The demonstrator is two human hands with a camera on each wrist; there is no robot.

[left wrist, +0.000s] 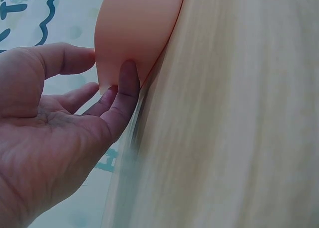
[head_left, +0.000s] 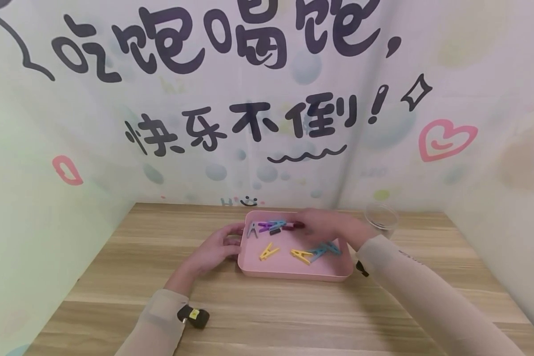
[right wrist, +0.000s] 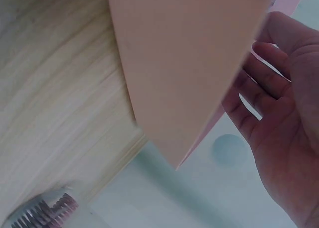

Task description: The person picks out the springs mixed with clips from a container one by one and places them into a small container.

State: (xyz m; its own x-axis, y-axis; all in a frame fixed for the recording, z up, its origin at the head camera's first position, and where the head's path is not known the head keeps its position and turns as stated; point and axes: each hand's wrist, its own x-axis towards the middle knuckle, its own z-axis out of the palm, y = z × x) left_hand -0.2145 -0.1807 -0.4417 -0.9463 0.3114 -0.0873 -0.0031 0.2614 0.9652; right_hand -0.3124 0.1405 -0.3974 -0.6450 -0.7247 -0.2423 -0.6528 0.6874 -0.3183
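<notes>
A shallow pink tray (head_left: 293, 273) sits on the table with several clothespins in it. Two yellow clothespins (head_left: 268, 252) and some blue clothespins (head_left: 325, 250) lie toward its front; grey-blue (head_left: 252, 230), purple (head_left: 264, 226), black (head_left: 275, 231) and dark red clothespins (head_left: 289, 227) are near the back. My left hand (head_left: 218, 249) touches the tray's left end, its thumb at the rim and fingertips against the outer wall (left wrist: 134, 29). Over the back right of the tray reaches my right hand (head_left: 322, 225), beside the dark red clothespins. The tray wall (right wrist: 184, 54) hides its fingertips in the right wrist view.
A clear cup (head_left: 381, 217) stands behind the tray's right end; in the right wrist view, dark ridged shapes show in the cup (right wrist: 44, 212). The wooden table (head_left: 267, 316) meets a printed curtain (head_left: 196, 183) at the back.
</notes>
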